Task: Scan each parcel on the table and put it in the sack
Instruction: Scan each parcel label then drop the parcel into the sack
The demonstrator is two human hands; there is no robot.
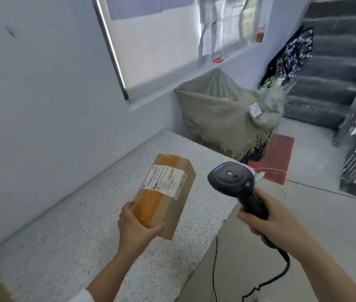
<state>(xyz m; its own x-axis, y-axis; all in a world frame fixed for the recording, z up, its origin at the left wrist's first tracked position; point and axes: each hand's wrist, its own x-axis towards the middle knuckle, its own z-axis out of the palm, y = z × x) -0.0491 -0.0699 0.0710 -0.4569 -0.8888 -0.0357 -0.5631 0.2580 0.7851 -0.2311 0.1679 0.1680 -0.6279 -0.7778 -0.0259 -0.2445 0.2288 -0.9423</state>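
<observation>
Left hand [135, 225] is gripping the near end of a cardboard parcel [166, 205], fingers curled round it, and holding it up over the speckled table [74, 236] toward the right edge. The shipping label [165, 180] is facing up. Right hand [268, 221] is clamping the barcode scanner [233, 179] by its handle, with the head hanging just right of the parcel, past the table's right edge. Can't tell if the beam is hitting the label.

Burlap sack [218, 118] is sitting on the floor beyond the table's far edge, mouth open, with a labelled packet [255, 110] showing inside, so some bagging looks done. This parcel looks to be at the scan step, with bagging to follow. How many are remaining: can't tell.
</observation>
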